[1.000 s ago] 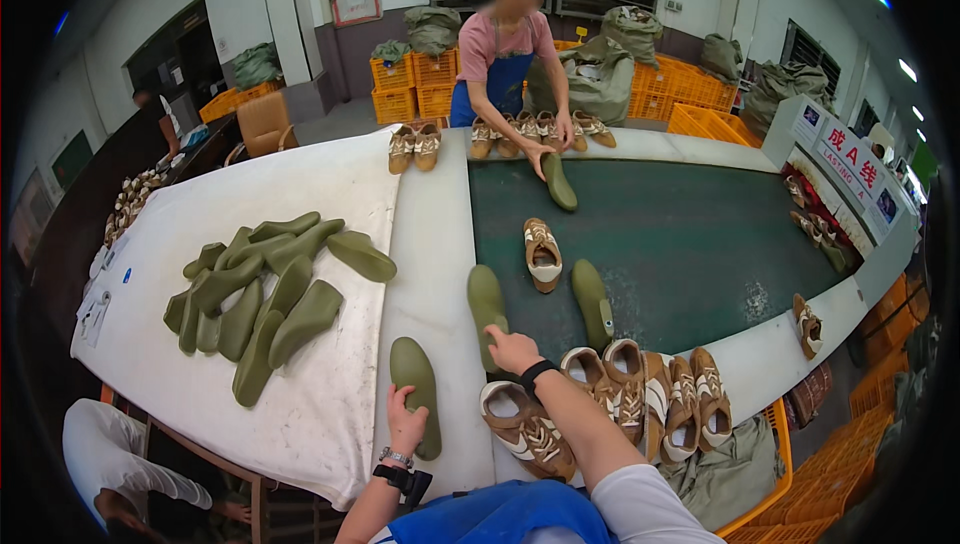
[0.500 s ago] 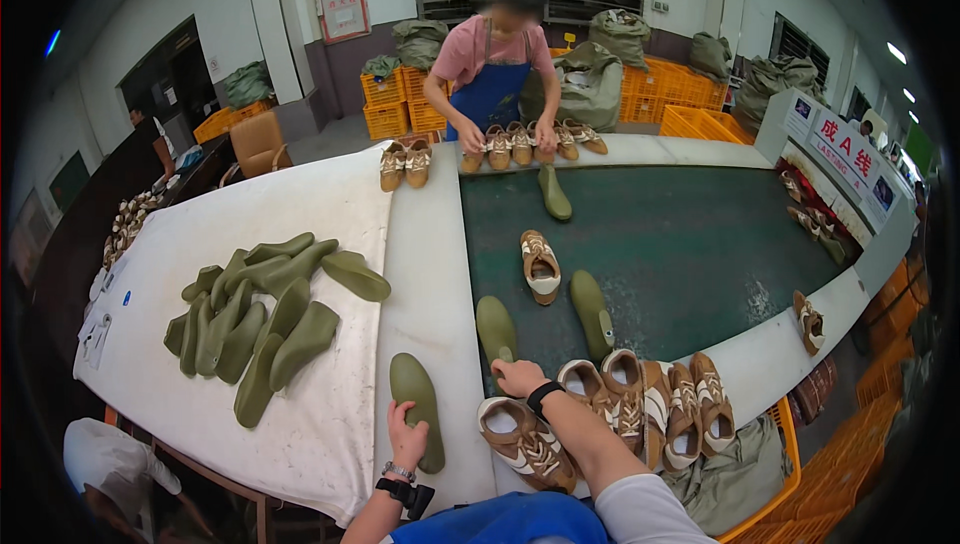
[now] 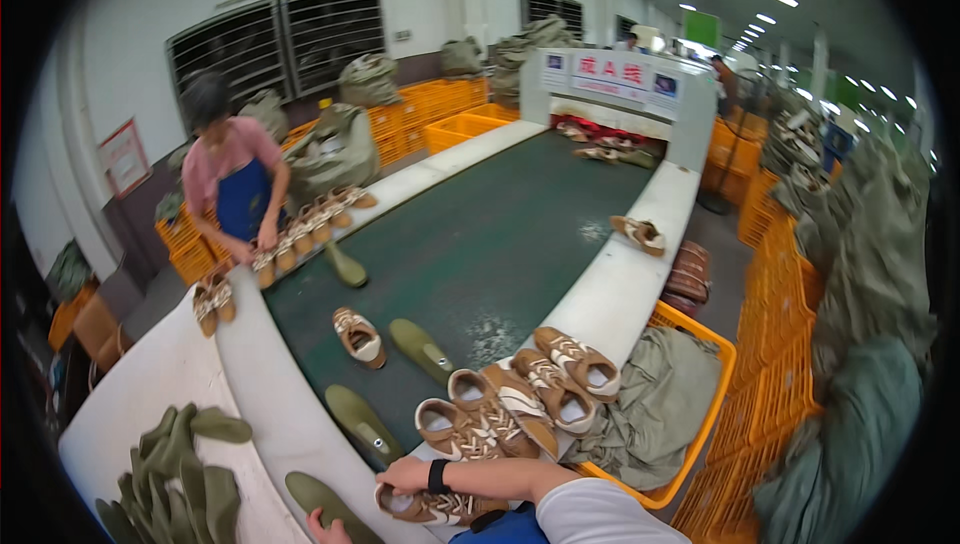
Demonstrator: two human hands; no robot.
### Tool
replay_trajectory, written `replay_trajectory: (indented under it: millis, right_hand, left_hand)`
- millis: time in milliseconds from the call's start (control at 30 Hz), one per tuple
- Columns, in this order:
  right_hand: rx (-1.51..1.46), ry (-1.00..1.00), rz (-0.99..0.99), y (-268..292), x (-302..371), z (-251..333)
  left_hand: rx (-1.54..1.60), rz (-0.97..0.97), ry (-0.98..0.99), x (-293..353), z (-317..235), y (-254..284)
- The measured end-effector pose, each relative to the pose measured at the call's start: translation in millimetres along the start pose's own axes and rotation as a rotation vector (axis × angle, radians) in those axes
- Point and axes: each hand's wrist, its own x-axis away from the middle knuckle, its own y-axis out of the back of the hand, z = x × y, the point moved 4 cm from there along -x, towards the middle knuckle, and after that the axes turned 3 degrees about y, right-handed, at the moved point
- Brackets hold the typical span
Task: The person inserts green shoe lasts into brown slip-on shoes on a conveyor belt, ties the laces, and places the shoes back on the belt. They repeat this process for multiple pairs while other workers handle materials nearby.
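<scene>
My left hand [image 3: 328, 528], partly cut off by the lower edge, has its fingers curled round the edge of a green shoe last [image 3: 318, 496] on the white ledge. My right hand [image 3: 404, 474] lies at the opening of the nearest brown-and-white sneaker [image 3: 462, 514], fingers bent onto its collar; my forearm covers part of it. Beside it stand several more brown-and-white sneakers [image 3: 520, 399] in a row. On the green conveyor belt [image 3: 470, 244] are two green lasts nearby, a last [image 3: 362, 424] and another last [image 3: 420, 349], plus a single sneaker [image 3: 358, 337].
Many green lasts [image 3: 180, 474] lie heaped on a white cloth at left. Across the belt, a co-worker [image 3: 235, 169] in a blue apron handles a row of sneakers [image 3: 300, 229]. An orange crate [image 3: 725, 369] with grey-green cloth stands at right, before stacked orange crates [image 3: 760, 414].
The view has swung to the right. My right hand has left the green last on the belt and moved to the nearest sneaker. My left hand stays at its last.
</scene>
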Motion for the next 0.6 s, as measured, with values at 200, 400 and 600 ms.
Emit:
replay_trajectory:
  millis: [200, 400, 600]
  right_hand:
    - [-0.08, -0.04, -0.242, 27.4, 17.6, 3.2]
    - [-0.915, -0.053, -0.807, 111.8, 50.1, -7.0]
    - [-1.431, -0.334, -0.763, 100.4, 93.8, -16.4]
  left_hand:
    - [-0.104, 0.024, -0.046, 9.5, -40.7, 10.8]
    - [0.159, 0.18, -0.179, 24.6, -99.3, 1.5]
    - [0.587, 0.33, -0.233, 9.8, -138.0, 11.0]
